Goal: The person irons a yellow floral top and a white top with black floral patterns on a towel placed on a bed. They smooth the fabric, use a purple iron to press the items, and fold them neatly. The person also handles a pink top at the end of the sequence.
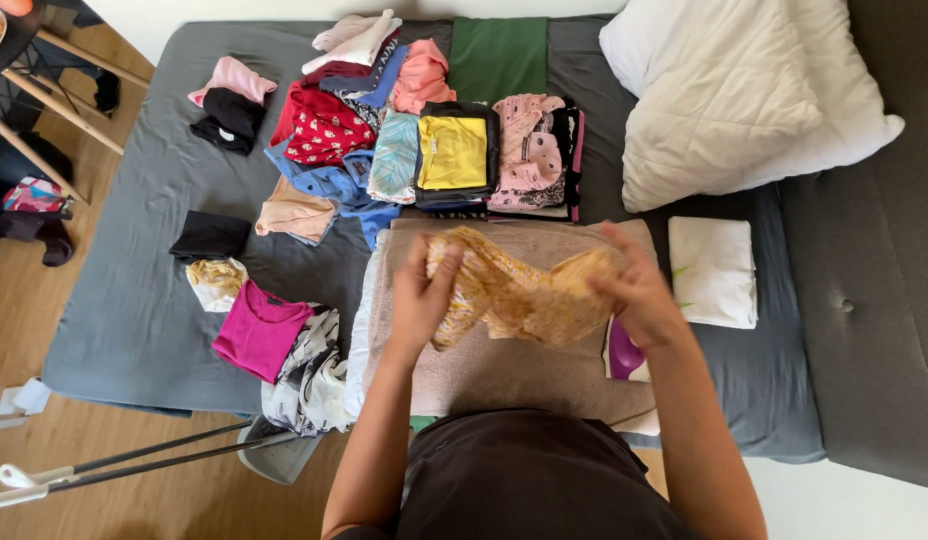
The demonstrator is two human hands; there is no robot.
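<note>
From my remote seat I see both hands gripping one yellow patterned garment [519, 290], bunched up between them. My left hand [419, 300] has its fingers curled shut around the garment's left end, thumb on top of the cloth. My right hand [639, 295] is closed over the right end, fingers wrapped into the fabric so the fingertips are hidden. The garment hangs just above a beige towel [504, 370] spread directly beneath both hands; whether the cloth touches the towel I cannot tell.

Just beyond the hands stands a row of folded stacks: a yellow folded top [452, 152] on a dark pile, a pink patterned stack [532, 155] beside it on the right, and a pale teal printed piece [395, 158] on the left. Farther out past those lie a red floral garment [324, 130], a coral one [422, 75] and a green cloth [497, 58].

Left of my left hand sit a magenta shirt [256, 328], a black-and-white printed piece [309, 375] and a black folded item [210, 236]. Right of my right hand lies a white folded cloth [713, 270], and beyond it a big white pillow [734, 90]. A purple object [624, 357] peeks out just under my right wrist. Everything rests on the grey bed [144, 290].
</note>
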